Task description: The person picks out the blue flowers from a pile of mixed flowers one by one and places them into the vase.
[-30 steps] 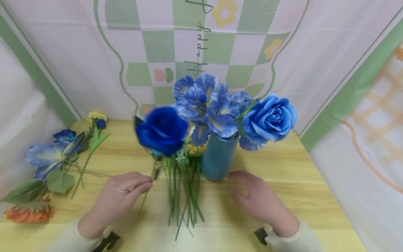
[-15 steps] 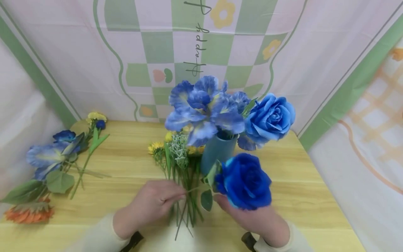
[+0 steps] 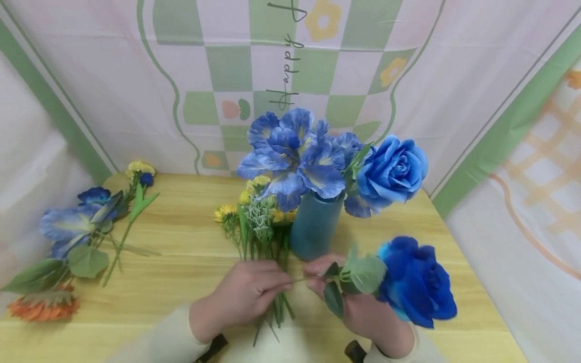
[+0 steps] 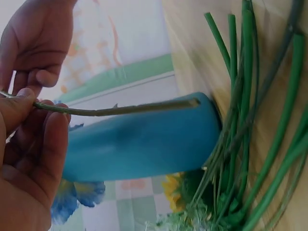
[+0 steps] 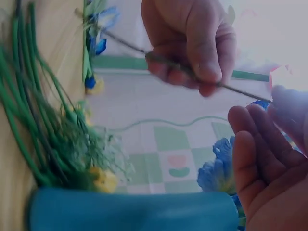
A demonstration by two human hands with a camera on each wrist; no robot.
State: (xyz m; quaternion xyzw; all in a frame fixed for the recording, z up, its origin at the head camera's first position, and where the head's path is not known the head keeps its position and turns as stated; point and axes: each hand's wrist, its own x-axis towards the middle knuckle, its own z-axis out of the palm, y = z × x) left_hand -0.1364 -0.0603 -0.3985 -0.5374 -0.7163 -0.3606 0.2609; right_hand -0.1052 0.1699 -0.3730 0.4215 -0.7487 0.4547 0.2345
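My left hand (image 3: 240, 295) pinches the thin stem of a dark blue rose (image 3: 419, 282) between thumb and fingers. The stem lies nearly level, its bloom pointing right, and its bare cut end (image 4: 187, 103) shows in the left wrist view. Beside the stem, below the bloom, is my right hand (image 3: 374, 317), fingers loosely bent and thumb close to the stem; leaves cover part of it. Behind both hands stands a blue vase (image 3: 315, 227) holding blue irises (image 3: 295, 156) and a lighter blue rose (image 3: 392, 169).
Left of the vase lies a bunch of green stems (image 5: 29, 96) with yellow flowers (image 3: 225, 213) and pale sprigs (image 3: 260, 217). At the table's left lie another blue iris (image 3: 68, 224), an orange flower (image 3: 43, 305) and a yellow flower (image 3: 139, 167). A printed cloth (image 3: 227, 65) hangs behind.
The dark blue rose has swung from left of the vase to front right, tipping from upright to nearly level. My left hand moved right with it; my right hand came in beside the stem.
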